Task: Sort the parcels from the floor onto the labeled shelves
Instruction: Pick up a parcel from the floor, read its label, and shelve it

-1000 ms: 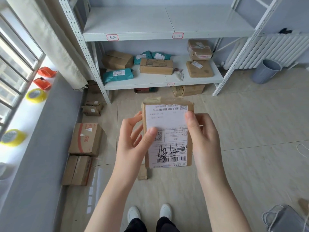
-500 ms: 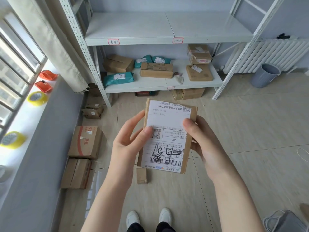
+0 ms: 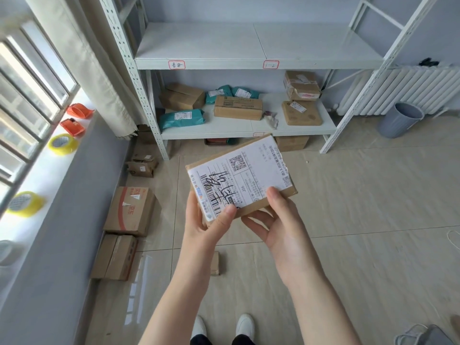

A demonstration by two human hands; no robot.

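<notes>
A small cardboard parcel w/ shipping label up is held in mid-air in front of the shelf unit, both hands clamped on its near edge: left hand at the near-left corner, right hand at the near-right. Long axis is tilted, far-right end raised toward the shelf tags. Shelves lie straight ahead; neither hand is judged clearly nearer

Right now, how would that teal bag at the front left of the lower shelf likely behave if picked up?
The teal bag looks like a soft plastic mailer, wrinkled and bulging, so it would probably sag rather than stay stiff. Its glossy skin may be a bit slippery. It seems light for its size, unlike the cardboard box beside it.
</notes>
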